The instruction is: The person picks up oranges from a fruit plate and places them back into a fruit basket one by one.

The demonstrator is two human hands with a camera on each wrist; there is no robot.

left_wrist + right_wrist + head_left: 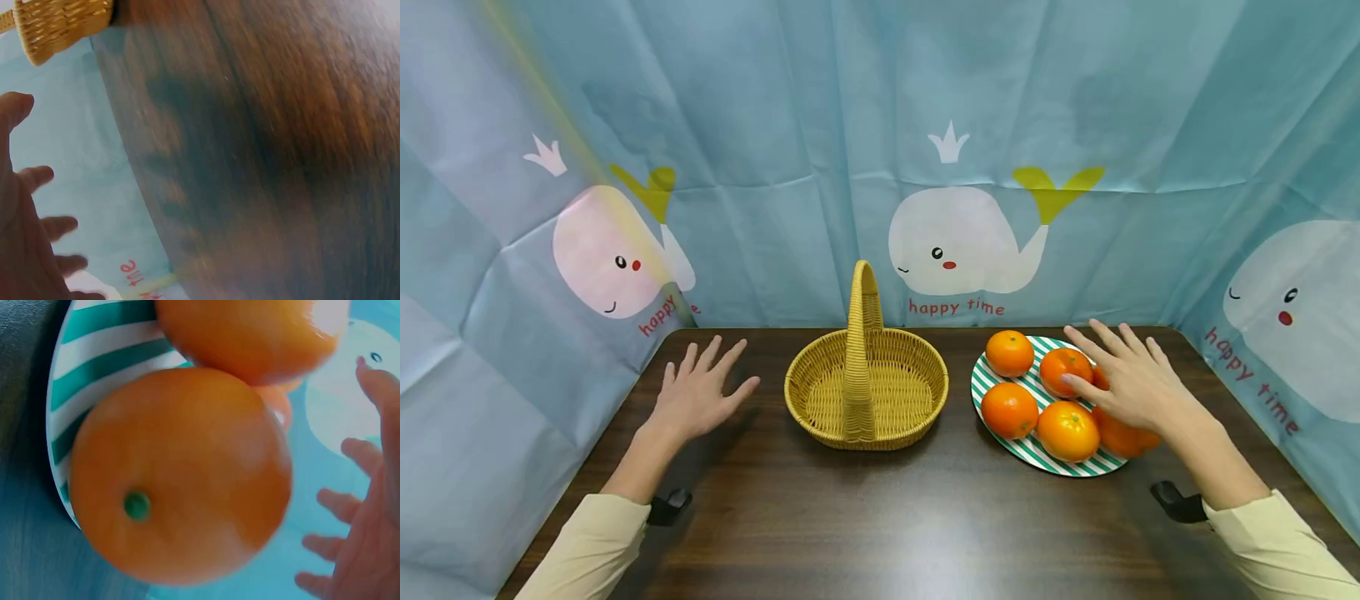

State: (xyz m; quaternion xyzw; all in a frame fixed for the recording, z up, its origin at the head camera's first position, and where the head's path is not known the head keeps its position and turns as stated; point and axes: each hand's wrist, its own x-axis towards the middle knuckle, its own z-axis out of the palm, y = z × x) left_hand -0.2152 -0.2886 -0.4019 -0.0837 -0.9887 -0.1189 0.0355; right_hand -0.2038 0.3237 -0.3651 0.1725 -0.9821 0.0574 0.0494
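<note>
My left hand (698, 396) is held over the left part of the table with its fingers spread and nothing in it. To its right stands a yellow woven basket (801, 408) with a tall arched handle; nothing lies inside. My right hand (1131, 379), fingers also spread, hovers over the right side of a green-and-white striped plate (1033, 454). Several oranges sit on that plate, among them one orange (1010, 410) at the front left and another orange (1067, 432) beside it. In the right wrist view a large orange (181, 475) with a green stem end fills the middle. The hand partly hides the rightmost fruit.
The dark wooden table (850, 517) ends at the back against a light blue curtain (760, 250) printed with whales, which also hangs along both sides. A black wrist strap piece (670, 507) shows at the left cuff, a similar black piece (1177, 502) at the right cuff.
</note>
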